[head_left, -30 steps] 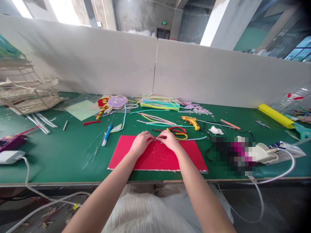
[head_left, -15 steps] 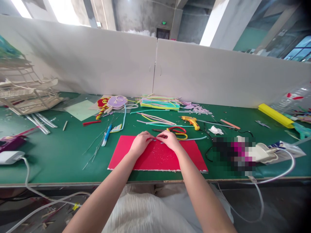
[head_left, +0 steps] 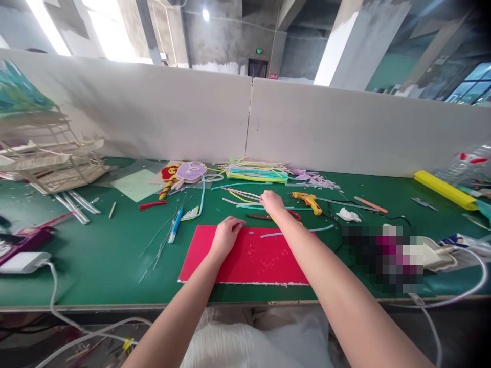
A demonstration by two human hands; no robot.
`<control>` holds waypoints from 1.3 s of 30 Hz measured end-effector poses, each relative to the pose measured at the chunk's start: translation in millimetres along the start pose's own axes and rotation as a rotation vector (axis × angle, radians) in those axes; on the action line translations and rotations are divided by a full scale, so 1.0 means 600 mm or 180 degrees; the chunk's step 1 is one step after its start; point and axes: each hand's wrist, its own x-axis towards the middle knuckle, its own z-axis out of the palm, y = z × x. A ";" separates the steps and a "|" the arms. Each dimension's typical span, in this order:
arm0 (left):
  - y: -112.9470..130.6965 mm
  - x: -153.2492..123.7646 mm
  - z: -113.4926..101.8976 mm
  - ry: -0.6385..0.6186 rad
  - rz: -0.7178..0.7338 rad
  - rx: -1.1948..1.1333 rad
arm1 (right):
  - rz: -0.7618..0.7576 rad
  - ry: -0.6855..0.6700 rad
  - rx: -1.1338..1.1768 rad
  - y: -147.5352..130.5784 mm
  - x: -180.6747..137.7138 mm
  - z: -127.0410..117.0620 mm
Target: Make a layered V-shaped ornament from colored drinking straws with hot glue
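My left hand [head_left: 229,234] rests on the back edge of a red board [head_left: 264,263], its fingers bent together. Whatever they pinch is too small to make out. Further back, my right hand [head_left: 272,201] reaches past the board to a few loose pastel strips, like pipe cleaners [head_left: 241,197]. Its fingers are curled at their right ends, and what is between them is hidden. A tiny grey-blue piece [head_left: 251,233] lies on the board beside my left hand. A pale blue strip [head_left: 272,234] crosses the board's back edge. Scissors [head_left: 258,216] lie partly under my right wrist.
A bundle of pastel strips [head_left: 257,174] lies at the back. Right of my hands are a yellow glue gun [head_left: 309,202] and a crumpled white tissue [head_left: 348,214]. Left are a blue pen-like tool [head_left: 176,225], thin wires and a purple round craft piece [head_left: 191,172]. A wooden model stands far left.
My right hand has left my left hand and moved back to the loose strips. My left hand stays at the board's back edge. The view has tilted up slightly.
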 end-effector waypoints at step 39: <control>0.019 0.009 -0.022 0.0124 -0.1227 -0.3352 | -0.0350 0.1061 0.0428 0.061 -0.282 -0.055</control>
